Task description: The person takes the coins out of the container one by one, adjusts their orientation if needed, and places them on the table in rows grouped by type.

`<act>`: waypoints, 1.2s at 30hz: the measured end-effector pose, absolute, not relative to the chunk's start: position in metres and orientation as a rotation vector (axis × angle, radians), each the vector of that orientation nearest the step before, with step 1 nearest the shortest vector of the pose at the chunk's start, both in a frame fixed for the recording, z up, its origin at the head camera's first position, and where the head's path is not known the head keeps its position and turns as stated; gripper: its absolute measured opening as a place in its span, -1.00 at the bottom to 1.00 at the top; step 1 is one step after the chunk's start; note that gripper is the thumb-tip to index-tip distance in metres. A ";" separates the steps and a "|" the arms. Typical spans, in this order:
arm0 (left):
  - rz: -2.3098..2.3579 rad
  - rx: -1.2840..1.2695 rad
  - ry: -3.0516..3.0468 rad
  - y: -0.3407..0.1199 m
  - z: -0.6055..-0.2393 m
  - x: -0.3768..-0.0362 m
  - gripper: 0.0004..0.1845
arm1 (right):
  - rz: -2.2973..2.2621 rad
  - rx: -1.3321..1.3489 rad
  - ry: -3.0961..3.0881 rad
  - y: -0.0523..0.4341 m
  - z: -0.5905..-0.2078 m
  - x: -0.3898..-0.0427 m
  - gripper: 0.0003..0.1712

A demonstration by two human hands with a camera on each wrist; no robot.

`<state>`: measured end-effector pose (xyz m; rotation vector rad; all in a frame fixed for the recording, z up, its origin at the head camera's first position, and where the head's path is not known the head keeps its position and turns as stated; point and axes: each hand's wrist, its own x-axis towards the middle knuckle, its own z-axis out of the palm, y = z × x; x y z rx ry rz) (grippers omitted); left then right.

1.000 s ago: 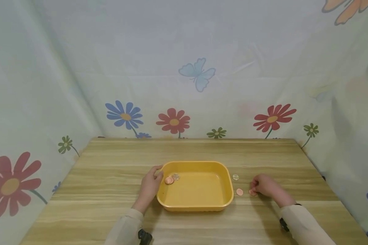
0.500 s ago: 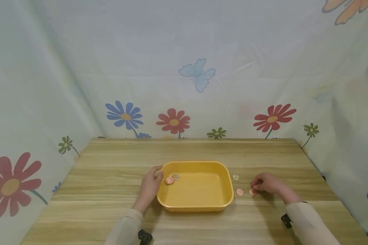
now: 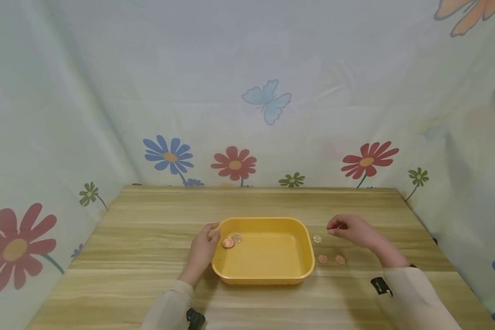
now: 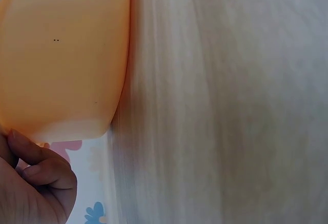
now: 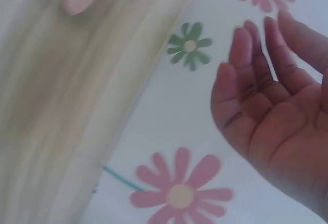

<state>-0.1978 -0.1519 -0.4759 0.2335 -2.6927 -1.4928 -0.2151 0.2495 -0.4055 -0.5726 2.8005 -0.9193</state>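
Coins lie on the table (image 3: 148,229) just right of the yellow tray (image 3: 268,275): a silver coin (image 3: 316,239) and two copper coins (image 3: 322,259). The right hand (image 3: 350,230) hovers near the silver one, fingers loosely curled, apparently holding nothing. The left hand (image 3: 204,250) grips the tray's left rim.

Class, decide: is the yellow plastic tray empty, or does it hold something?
Not empty: the yellow plastic tray holds two coins in its far-left corner, beside the left hand.
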 end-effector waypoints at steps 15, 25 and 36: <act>-1.478 0.232 -2.686 -0.151 -0.479 -0.201 -0.59 | -0.877 -0.706 2.701 0.177 -0.367 -0.236 -0.81; -1.485 0.227 -2.691 -0.152 -0.479 -0.201 -0.59 | -0.817 -0.843 2.620 0.132 -0.362 -0.252 -0.85; -1.476 0.215 -2.690 -0.152 -0.478 -0.200 -0.59 | -0.757 -0.828 2.580 0.092 -0.369 -0.261 -0.80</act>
